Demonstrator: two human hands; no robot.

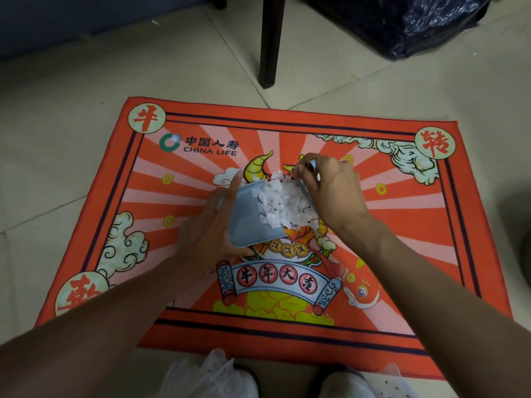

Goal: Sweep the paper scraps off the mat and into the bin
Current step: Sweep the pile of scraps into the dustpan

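Observation:
A red printed mat (402, 254) lies on the tiled floor. At its middle my left hand (207, 231) grips a small light-blue dustpan (247, 225), tilted up from the mat. A heap of white paper scraps (283, 202) lies in the pan's mouth. My right hand (330, 191) is closed around a small blue brush (311, 165), most of it hidden by the fingers, pressed against the right side of the heap. One single white scrap (175, 138) rests on the mat's upper left, over the green logo.
A dark chair or table leg (270, 41) stands on the floor just beyond the mat. A bin lined with a dark plastic bag (408, 24) sits at the top right. My knees and white shoes (227, 377) are at the mat's near edge.

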